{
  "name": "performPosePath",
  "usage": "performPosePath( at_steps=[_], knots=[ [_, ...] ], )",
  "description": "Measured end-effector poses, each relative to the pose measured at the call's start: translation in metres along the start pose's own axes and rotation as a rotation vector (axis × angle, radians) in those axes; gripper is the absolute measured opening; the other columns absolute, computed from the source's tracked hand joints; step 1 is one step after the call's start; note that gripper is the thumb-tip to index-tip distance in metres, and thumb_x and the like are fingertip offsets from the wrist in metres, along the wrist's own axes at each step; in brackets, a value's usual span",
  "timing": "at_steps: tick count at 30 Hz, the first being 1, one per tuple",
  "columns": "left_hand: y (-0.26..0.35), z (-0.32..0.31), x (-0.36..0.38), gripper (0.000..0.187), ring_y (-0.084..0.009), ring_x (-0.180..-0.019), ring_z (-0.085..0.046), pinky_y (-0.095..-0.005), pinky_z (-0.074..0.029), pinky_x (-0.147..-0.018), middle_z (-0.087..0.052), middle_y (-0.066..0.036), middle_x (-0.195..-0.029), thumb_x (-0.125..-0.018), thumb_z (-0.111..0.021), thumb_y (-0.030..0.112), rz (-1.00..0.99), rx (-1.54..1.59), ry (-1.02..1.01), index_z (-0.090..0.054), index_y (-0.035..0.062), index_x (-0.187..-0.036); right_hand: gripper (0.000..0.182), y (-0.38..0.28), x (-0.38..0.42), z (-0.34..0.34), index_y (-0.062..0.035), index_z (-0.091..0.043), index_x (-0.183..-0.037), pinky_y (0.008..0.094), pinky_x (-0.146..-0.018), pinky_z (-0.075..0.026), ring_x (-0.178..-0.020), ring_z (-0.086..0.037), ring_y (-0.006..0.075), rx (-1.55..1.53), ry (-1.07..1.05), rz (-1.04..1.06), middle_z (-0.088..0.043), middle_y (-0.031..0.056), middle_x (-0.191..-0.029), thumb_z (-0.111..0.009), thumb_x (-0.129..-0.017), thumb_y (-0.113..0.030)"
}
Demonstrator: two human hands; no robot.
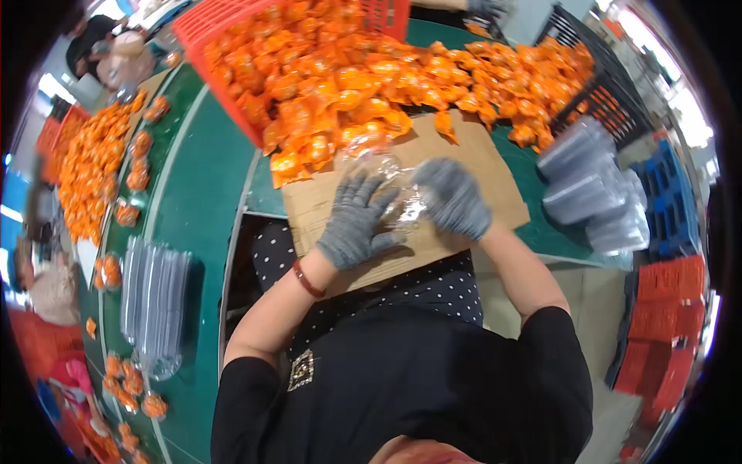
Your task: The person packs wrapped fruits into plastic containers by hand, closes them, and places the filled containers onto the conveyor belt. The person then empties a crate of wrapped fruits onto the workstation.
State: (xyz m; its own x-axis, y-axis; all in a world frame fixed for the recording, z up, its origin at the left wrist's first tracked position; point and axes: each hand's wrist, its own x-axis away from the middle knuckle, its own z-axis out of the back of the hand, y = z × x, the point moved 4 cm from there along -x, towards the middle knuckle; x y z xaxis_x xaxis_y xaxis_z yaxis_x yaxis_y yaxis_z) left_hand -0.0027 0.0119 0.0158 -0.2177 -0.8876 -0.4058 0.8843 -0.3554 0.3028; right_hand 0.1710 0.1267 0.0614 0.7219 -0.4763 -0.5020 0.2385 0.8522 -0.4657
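Observation:
A clear plastic container (pixel 408 203), glossy with reflections, lies on a brown cardboard sheet (pixel 498 185) in front of me. My left hand (pixel 354 220), in a grey knitted glove, rests on the cardboard with its fingers spread against the container's left side. At the container's right side is my right hand (pixel 454 199), gloved the same way, blurred and with its fingers curled in. Its fingertips are hidden, so what it may be holding does not show. Just beyond the hands, orange-wrapped round pieces (pixel 340 93) spill onto the cardboard.
A tipped red crate (pixel 232 100) and a black crate (pixel 607 108) hold orange pieces. Clear plastic containers are stacked at right (pixel 591 185) and left (pixel 157 290). Filled packs (pixel 139 174) line the green conveyor (pixel 202 166). Other people work at left. Red crates (pixel 666 309) stand at right.

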Motion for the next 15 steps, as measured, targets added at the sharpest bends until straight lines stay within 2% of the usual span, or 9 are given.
performPosePath(
  at_steps=[1,3,5,6,8,10,12,13,15],
  knots=[
    [0.000,0.003,-0.004,0.083,-0.0462,-0.141,-0.036,-0.0577,-0.023,-0.120,-0.046,-0.023,-0.147,-0.081,-0.071,0.061,-0.003,-0.047,-0.004,-0.051,0.0096,-0.144,0.031,0.027,-0.006,0.005,-0.0071,-0.070,-0.113,0.0459,-0.098,-0.049,-0.110,-0.063,0.0359,-0.083,0.002,-0.255,-0.069,0.0167,-0.114,-0.070,-0.085,-0.021],
    [-0.001,0.010,-0.009,0.076,-0.0445,-0.138,-0.041,-0.0563,-0.028,-0.118,-0.049,-0.021,-0.144,-0.082,-0.073,0.057,-0.051,0.001,0.030,-0.056,0.0099,-0.139,0.043,0.092,-0.019,0.005,-0.0083,-0.063,-0.129,0.0437,-0.101,-0.049,-0.117,-0.061,0.0353,0.285,0.207,-0.212,-0.065,0.0181,-0.123,-0.070,-0.088,-0.021],
    [-0.005,0.020,-0.018,0.072,-0.0425,-0.136,-0.045,-0.0546,-0.033,-0.116,-0.051,-0.021,-0.143,-0.082,-0.075,0.053,-0.130,0.039,0.056,-0.058,0.0090,-0.137,0.048,0.136,-0.029,-0.007,-0.0088,-0.059,-0.133,0.0436,-0.103,-0.049,-0.119,-0.060,0.0352,0.443,0.119,-0.250,-0.061,0.0184,-0.129,-0.071,-0.088,-0.019],
    [-0.016,0.025,-0.021,0.065,-0.0393,-0.129,-0.053,-0.0490,-0.041,-0.110,-0.057,-0.020,-0.136,-0.082,-0.078,0.045,-0.051,0.129,0.220,-0.060,0.0058,-0.132,0.051,0.146,-0.035,-0.010,-0.0090,-0.057,-0.136,0.0436,-0.103,-0.049,-0.120,-0.059,0.0351,0.525,0.079,-0.275,-0.059,0.0185,-0.132,-0.071,-0.088,-0.018],
    [-0.051,0.056,-0.027,0.061,-0.0375,-0.122,-0.058,-0.0446,-0.046,-0.105,-0.062,-0.020,-0.129,-0.084,-0.079,0.037,0.337,0.195,0.375,-0.060,0.0031,-0.130,0.055,0.146,-0.042,-0.015,-0.0093,-0.054,-0.138,0.0437,-0.104,-0.048,-0.121,-0.059,0.0356,0.459,0.025,-0.322,-0.056,0.0184,-0.136,-0.072,-0.087,-0.019],
    [-0.105,0.068,-0.037,0.066,-0.0400,-0.120,-0.058,-0.0459,-0.046,-0.104,-0.062,-0.020,-0.129,-0.087,-0.072,0.046,0.596,-0.159,0.579,-0.057,0.0022,-0.134,0.054,0.149,-0.043,-0.022,-0.0096,-0.054,-0.139,0.0432,-0.104,-0.049,-0.121,-0.059,0.0360,0.434,0.024,-0.349,-0.057,0.0201,-0.135,-0.072,-0.089,-0.020],
    [-0.153,0.075,-0.046,0.074,-0.0406,-0.119,-0.060,-0.0450,-0.046,-0.104,-0.065,-0.021,-0.125,-0.085,-0.073,0.050,0.853,-0.219,0.480,-0.053,0.0035,-0.139,0.054,0.165,-0.043,-0.026,-0.0094,-0.053,-0.140,0.0433,-0.103,-0.049,-0.119,-0.060,0.0371,0.373,0.113,-0.331,-0.059,0.0218,-0.132,-0.071,-0.091,-0.021],
    [-0.163,0.076,-0.051,0.076,-0.0406,-0.119,-0.060,-0.0450,-0.047,-0.104,-0.066,-0.021,-0.124,-0.084,-0.074,0.050,0.885,-0.209,0.412,-0.052,0.0039,-0.140,0.053,0.158,-0.045,-0.022,-0.0094,-0.053,-0.140,0.0433,-0.102,-0.049,-0.118,-0.060,0.0376,0.344,0.161,-0.325,-0.060,0.0227,-0.130,-0.071,-0.091,-0.022],
    [-0.177,0.076,-0.061,0.078,-0.0405,-0.119,-0.061,-0.0450,-0.047,-0.105,-0.066,-0.023,-0.123,-0.083,-0.074,0.051,0.942,-0.184,0.270,-0.051,0.0046,-0.142,0.058,0.147,-0.042,-0.007,-0.0035,-0.052,-0.141,0.0415,-0.099,-0.050,-0.113,-0.063,0.0357,0.153,0.288,-0.567,-0.064,0.0244,-0.124,-0.073,-0.092,-0.027]
  ],
)
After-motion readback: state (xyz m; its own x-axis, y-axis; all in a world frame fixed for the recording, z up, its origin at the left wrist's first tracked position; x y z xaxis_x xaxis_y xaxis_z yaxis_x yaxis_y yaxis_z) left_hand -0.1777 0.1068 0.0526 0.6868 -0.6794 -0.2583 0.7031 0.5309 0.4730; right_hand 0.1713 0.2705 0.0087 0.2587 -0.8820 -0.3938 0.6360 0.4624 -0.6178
